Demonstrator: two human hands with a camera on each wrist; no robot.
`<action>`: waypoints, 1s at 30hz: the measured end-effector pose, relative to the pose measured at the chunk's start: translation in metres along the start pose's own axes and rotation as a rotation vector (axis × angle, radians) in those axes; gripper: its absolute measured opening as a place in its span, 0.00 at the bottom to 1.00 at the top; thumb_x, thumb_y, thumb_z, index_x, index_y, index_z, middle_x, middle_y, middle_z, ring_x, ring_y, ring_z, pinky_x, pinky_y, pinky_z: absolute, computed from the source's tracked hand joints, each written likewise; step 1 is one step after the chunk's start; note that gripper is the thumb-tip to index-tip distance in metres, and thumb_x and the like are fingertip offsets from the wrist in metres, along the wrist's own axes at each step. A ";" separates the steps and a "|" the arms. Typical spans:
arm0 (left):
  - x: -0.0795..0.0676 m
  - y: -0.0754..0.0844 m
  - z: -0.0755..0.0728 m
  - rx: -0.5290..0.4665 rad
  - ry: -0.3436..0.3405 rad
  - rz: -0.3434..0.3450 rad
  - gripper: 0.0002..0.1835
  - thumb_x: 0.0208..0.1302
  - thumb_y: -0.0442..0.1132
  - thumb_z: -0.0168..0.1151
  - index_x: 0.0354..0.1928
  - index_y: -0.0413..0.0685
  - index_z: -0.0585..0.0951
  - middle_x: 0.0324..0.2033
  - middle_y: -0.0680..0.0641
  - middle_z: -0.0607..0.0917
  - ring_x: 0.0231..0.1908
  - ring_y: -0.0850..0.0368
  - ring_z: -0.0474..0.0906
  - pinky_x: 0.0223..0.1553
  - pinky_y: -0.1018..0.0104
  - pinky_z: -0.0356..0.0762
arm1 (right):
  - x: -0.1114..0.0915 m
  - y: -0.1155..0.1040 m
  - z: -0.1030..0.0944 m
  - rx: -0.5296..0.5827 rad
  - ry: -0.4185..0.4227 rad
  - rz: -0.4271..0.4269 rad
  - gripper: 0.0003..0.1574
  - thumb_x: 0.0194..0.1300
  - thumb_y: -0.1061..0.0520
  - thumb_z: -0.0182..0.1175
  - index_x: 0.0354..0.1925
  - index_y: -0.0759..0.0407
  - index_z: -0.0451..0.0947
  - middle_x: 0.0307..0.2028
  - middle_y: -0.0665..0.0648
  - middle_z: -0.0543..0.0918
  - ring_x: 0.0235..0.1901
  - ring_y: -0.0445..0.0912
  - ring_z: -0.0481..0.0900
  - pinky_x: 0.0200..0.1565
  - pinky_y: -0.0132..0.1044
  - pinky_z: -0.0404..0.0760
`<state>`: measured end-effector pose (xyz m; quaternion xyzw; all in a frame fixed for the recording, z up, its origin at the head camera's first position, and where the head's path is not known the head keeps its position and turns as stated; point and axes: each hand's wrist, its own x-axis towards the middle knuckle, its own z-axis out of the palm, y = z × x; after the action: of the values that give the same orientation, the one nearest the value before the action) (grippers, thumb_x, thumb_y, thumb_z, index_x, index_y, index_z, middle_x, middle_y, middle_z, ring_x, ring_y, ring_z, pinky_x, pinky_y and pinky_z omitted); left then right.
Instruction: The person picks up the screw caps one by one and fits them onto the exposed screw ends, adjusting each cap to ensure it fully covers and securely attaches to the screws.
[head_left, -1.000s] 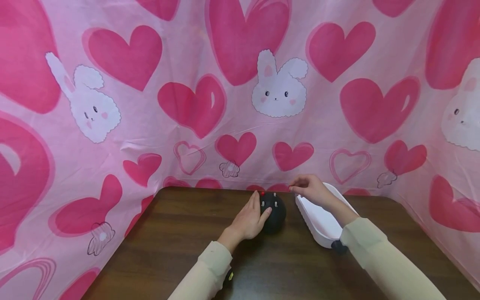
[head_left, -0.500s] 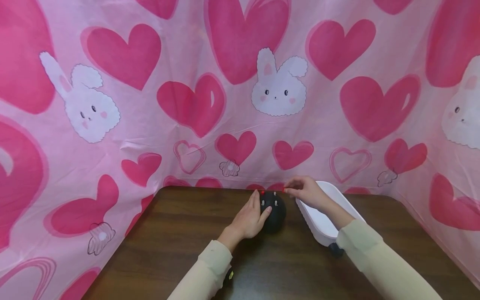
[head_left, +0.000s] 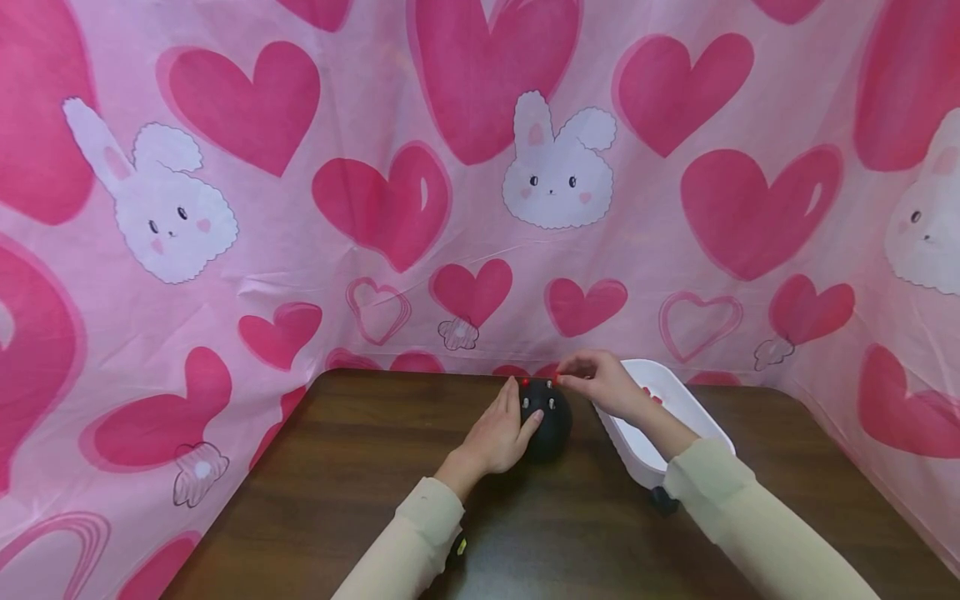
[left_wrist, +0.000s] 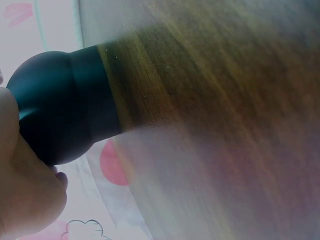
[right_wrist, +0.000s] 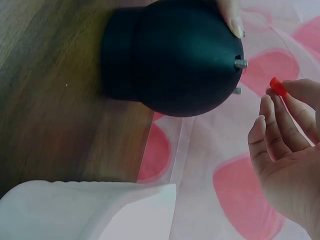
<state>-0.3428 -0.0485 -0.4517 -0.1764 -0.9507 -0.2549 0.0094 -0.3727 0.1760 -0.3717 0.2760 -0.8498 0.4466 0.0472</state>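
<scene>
A black round-topped object [head_left: 551, 440] on a flat base stands upright on the table, with several threaded metal studs [right_wrist: 241, 64] sticking out of its top. One stud position at the far left bears a red cap [head_left: 525, 382]. My left hand [head_left: 489, 435] holds the rounded part from the left, thumb on the near side and fingers along the far side. Between thumb and fingertip my right hand [head_left: 602, 383] pinches a small red cap [right_wrist: 278, 87], hollow at its end. That cap is just off the studs, right of the black top.
Right of the black object stands a white oblong tray [head_left: 628, 454] with small red pieces [head_left: 652, 396] inside, partly hidden by the right forearm. The brown wooden table [head_left: 360, 467] ends at a pink heart-patterned cloth [head_left: 465, 225].
My right hand has moved left from over the tray towards the studs, carrying the red cap. The left hand keeps its hold. Red pieces in the tray have come into view.
</scene>
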 end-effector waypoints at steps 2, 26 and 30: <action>0.000 0.000 0.001 -0.004 0.004 0.000 0.49 0.76 0.68 0.39 0.82 0.43 0.39 0.82 0.44 0.46 0.80 0.48 0.45 0.77 0.52 0.51 | 0.000 -0.001 0.002 0.005 -0.001 -0.005 0.11 0.66 0.58 0.69 0.47 0.59 0.86 0.41 0.57 0.89 0.41 0.51 0.87 0.46 0.42 0.88; -0.004 0.004 -0.004 -0.010 0.017 0.013 0.48 0.77 0.67 0.41 0.82 0.41 0.41 0.81 0.42 0.47 0.80 0.47 0.47 0.77 0.52 0.54 | 0.005 -0.008 0.026 0.037 -0.036 -0.038 0.13 0.65 0.59 0.69 0.48 0.62 0.86 0.43 0.57 0.88 0.43 0.51 0.86 0.51 0.46 0.86; -0.004 0.004 -0.004 -0.012 0.011 0.008 0.48 0.76 0.66 0.41 0.82 0.42 0.40 0.82 0.42 0.46 0.80 0.47 0.46 0.77 0.52 0.53 | 0.005 -0.008 0.027 0.020 -0.029 -0.059 0.13 0.64 0.61 0.69 0.47 0.63 0.86 0.42 0.58 0.88 0.42 0.51 0.86 0.50 0.46 0.87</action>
<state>-0.3376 -0.0487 -0.4466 -0.1791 -0.9483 -0.2615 0.0147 -0.3680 0.1489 -0.3801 0.3077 -0.8374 0.4494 0.0454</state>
